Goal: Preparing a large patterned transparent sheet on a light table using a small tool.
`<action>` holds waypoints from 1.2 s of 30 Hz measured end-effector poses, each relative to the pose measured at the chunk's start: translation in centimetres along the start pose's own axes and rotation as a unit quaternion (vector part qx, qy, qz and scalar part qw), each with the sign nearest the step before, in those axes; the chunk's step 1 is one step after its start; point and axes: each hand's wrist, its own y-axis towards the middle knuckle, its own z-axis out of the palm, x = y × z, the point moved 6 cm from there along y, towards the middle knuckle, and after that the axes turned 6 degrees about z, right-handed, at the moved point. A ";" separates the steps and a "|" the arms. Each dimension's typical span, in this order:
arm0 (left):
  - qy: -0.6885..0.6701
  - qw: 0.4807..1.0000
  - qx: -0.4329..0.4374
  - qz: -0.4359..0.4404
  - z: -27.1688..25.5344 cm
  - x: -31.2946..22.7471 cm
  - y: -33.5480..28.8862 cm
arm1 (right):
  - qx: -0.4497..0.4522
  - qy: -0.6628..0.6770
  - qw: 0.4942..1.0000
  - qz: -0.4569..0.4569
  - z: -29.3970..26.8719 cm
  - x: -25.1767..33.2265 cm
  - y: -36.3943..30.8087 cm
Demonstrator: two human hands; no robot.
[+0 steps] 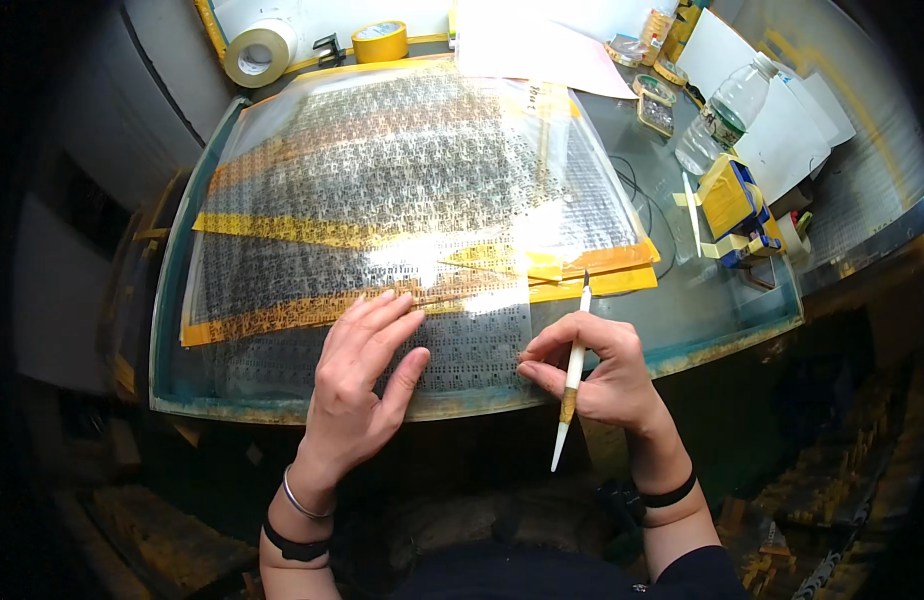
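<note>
Sheets of clear film [402, 150] printed with dense dark patterns lie stacked on a glass-topped table, edged with strips of yellow-orange tape [282, 229]. My left hand [360, 370] rests on the near part of the stack, fingers stretched out, holding nothing. In my right hand [607, 372] is a slim white pen-like tool [576, 368] with a dark pointed tip up and a tapered white end towards me. Its exact kind is unclear. The right thumb and index finger come together at the near right corner of the front film; whether they pinch its edge cannot be told.
A wide tape roll [259, 54] and a yellow tape roll [380, 43] stand at the back. White paper [542, 55] lies beyond the films. On the right are a plastic bottle [727, 115], a blue tape dispenser [747, 205] and a thin cable [637, 185]. The table's raised rim [462, 410] runs before me.
</note>
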 end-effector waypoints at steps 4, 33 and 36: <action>0.012 0.999 -0.049 -0.017 -0.6 0.5 -0.1 | 0.004 -0.011 1.000 -0.003 -0.1 0.3 0.0; -0.197 0.944 -0.236 -0.121 -2.1 3.7 -2.5 | -0.001 -0.036 0.999 -0.008 -0.2 0.5 -0.1; -0.196 0.945 -0.234 -0.120 -2.1 3.7 -2.5 | 0.000 -0.038 0.999 -0.010 -0.2 0.5 0.0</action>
